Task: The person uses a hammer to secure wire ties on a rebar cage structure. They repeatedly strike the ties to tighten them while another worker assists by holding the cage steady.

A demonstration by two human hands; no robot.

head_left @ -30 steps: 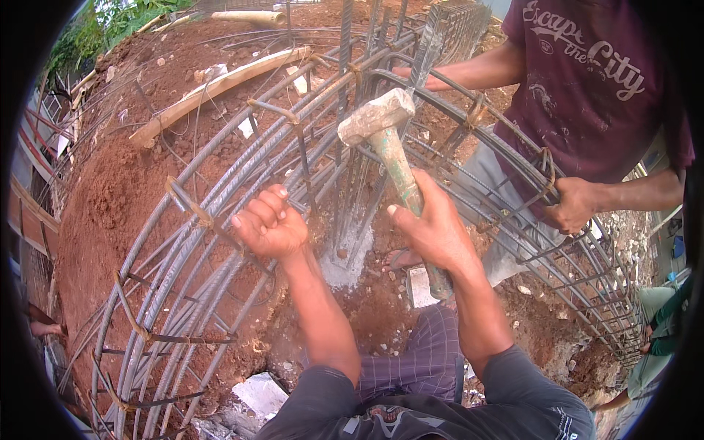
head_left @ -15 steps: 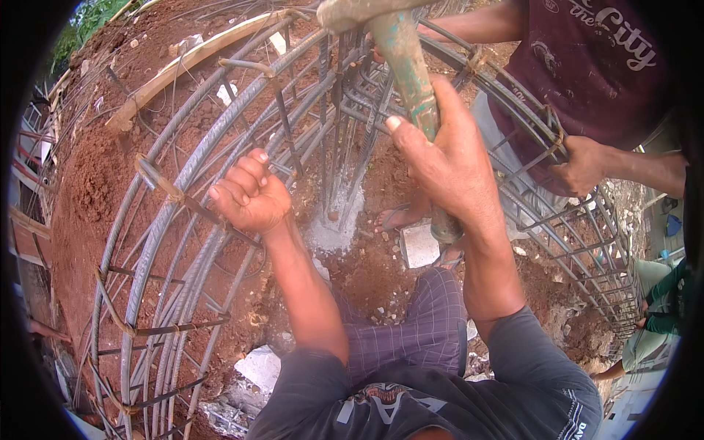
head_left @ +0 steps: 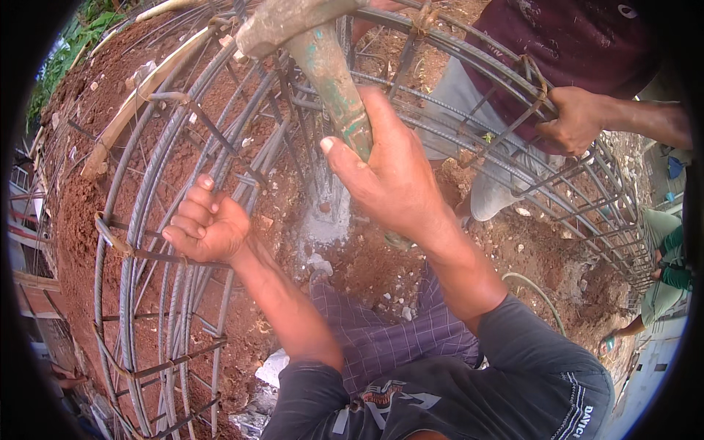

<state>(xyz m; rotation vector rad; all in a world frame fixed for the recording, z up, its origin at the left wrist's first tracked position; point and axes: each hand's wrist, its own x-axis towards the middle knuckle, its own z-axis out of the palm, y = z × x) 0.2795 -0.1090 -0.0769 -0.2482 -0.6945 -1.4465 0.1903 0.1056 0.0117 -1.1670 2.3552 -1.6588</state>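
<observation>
My right hand (head_left: 392, 165) is wrapped around the thick, green-flecked handle of a hammer (head_left: 328, 81). The heavy, dirt-coated head is raised at the top, over the crossing bars. To the left, my left hand (head_left: 209, 224) is closed in a fist against a rebar cage (head_left: 139, 198). A bent cross tie (head_left: 183, 258) passes just under this fist; what the fingers hold, if anything, is hidden. The cage's long ribbed bars curve down the left side, joined by wire-bound ties. A second rebar cage (head_left: 506, 158) stretches away to the right.
A co-worker's hand (head_left: 576, 121) grips the right cage. Below the bars' meeting point lies a grey concrete patch (head_left: 323, 220) in red soil (head_left: 81, 257). A wooden plank (head_left: 147, 95) leans beyond the left cage. Another person (head_left: 664, 257) is at the far right edge.
My view has shifted, so the cages and both hands sit differently in it. The hammer, still in my right hand, appears farther left. My left hand stays closed beside the left cage.
</observation>
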